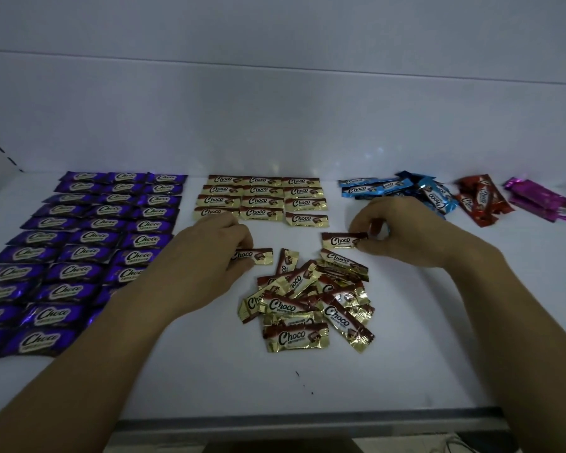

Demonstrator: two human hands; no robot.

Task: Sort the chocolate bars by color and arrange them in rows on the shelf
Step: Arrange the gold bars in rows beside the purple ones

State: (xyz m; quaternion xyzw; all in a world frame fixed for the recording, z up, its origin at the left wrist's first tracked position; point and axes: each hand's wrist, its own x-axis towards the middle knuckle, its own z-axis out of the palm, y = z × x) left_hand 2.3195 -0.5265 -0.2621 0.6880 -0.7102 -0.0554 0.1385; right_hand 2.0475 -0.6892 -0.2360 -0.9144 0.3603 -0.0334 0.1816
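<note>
At far left, the purple bars (79, 250) lie sorted on the shelf (406, 371) in three columns of many rows. The left forearm crosses the near right edge of this block, so a sideways sweep of the arm may displace aligned purple bars. The left hand (216, 253) is clamped on one gold bar (258, 256), pinched at its left end and held just near of the gold rows (262, 199), which stand far centre in three columns of four. The near bar of the right column sits slightly askew; a bar set against it may carry the tilt into the next row. The unsorted gold pile (311, 305) lies near centre, bars overlapping. The wrappers look glossy and are judged likely to slide, so a careless pick may scatter the pile into the rows. The right hand (402, 233) is clamped on a second gold bar (340, 240) by its right end. At far right, the blue pile (402, 191), red pile (481, 201) and magenta pile (543, 199) await arranging; the right wrist is near the blue pile and may disturb it.
</note>
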